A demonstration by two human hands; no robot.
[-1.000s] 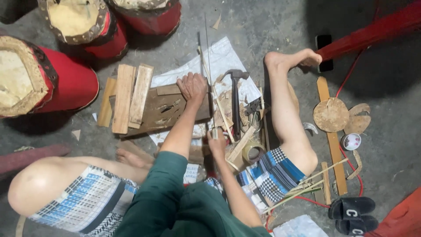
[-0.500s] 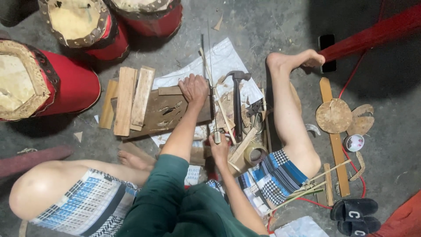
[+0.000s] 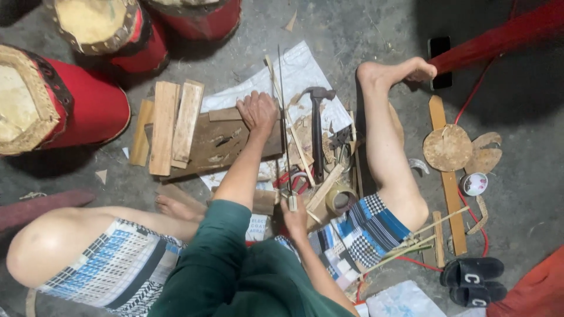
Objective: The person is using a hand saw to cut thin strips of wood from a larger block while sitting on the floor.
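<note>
Red drums (image 3: 64,111) stand at far left, cut off by the frame. Right of them, the left hand (image 3: 257,111) presses flat, fingers spread, on a wooden board (image 3: 211,144). Just right, a long thin blade (image 3: 285,123) runs from far to near; the right hand (image 3: 295,218) grips its handle end, fingers curled. The blade's type is hard to make out. A hammer (image 3: 317,132) lies just beyond.

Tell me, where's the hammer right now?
In the head view, the hammer lies on the white sheet right of centre, between the left hand and the outstretched bare leg.
</note>
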